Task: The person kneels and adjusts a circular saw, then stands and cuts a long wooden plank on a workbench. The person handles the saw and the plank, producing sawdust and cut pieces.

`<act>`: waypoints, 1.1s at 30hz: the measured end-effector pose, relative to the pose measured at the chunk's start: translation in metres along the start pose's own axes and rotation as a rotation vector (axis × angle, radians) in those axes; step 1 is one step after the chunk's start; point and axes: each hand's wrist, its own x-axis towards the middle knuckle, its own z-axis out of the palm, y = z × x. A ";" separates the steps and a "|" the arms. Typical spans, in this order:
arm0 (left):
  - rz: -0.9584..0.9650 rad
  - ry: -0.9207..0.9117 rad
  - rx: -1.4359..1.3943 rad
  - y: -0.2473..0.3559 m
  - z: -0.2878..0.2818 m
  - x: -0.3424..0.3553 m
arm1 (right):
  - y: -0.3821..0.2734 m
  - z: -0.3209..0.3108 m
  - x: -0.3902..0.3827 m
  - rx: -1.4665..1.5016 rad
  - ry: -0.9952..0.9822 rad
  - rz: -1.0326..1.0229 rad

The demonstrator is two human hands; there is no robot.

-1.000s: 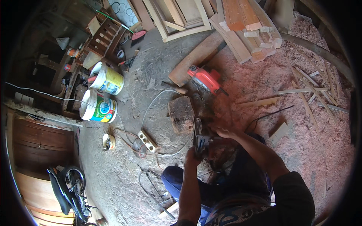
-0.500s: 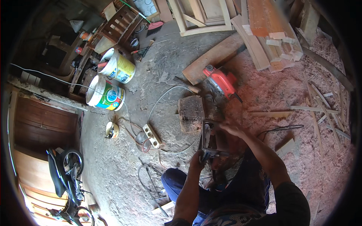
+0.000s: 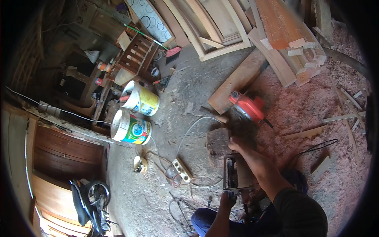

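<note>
A power tool (image 3: 242, 173) lies with a metal base plate and long dark slot facing up, just in front of my lower body. My left hand (image 3: 227, 200) is closed on its lower end. My right hand (image 3: 239, 145) is at the right edge of a worn wooden block (image 3: 215, 142), just beyond the tool, with fingers curled; what they hold is too small to make out. A red electric planer (image 3: 248, 106) rests on the floor past the block, near a dark-tipped hand tool with a wooden handle (image 3: 219, 117).
Timber stacks (image 3: 286, 59), frames (image 3: 205, 27) and a plank (image 3: 233, 87) lie at the back. Shavings and offcuts (image 3: 345, 122) cover the right floor. Two buckets (image 3: 132, 126), a power strip (image 3: 181, 170), loose cables and a small pot (image 3: 140, 164) are left. A motorbike (image 3: 90, 201) stands lower left.
My right hand has moved forward from the tool to the block. The tool's slotted base now shows more fully. The whole view has shifted, with the surroundings lower and further right than half a second ago.
</note>
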 end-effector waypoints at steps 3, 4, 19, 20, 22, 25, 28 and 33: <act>-0.008 0.067 0.104 -0.009 0.004 -0.043 | -0.081 -0.054 -0.002 0.096 -0.175 -0.052; -0.203 -0.006 -0.082 -0.002 0.003 -0.036 | -0.087 -0.074 0.000 0.046 -0.165 -0.128; -0.379 0.032 -0.788 0.032 -0.021 0.010 | -0.100 -0.149 -0.162 -0.294 -0.250 -0.324; -0.447 0.079 -0.809 0.014 -0.007 0.001 | -0.101 -0.131 -0.161 -0.193 -0.267 -0.313; -0.494 0.091 -0.755 -0.006 0.008 -0.015 | -0.095 -0.099 -0.140 -0.049 -0.232 -0.372; -0.461 0.054 -0.721 -0.002 0.008 -0.021 | -0.084 -0.059 -0.099 -0.259 -0.582 -0.293; -0.402 0.109 -0.729 0.010 0.003 -0.014 | -0.075 -0.003 -0.049 -0.311 -0.787 -0.364; -1.268 0.211 -2.031 0.058 -0.020 0.042 | -0.032 0.005 -0.023 -0.550 -0.705 -0.369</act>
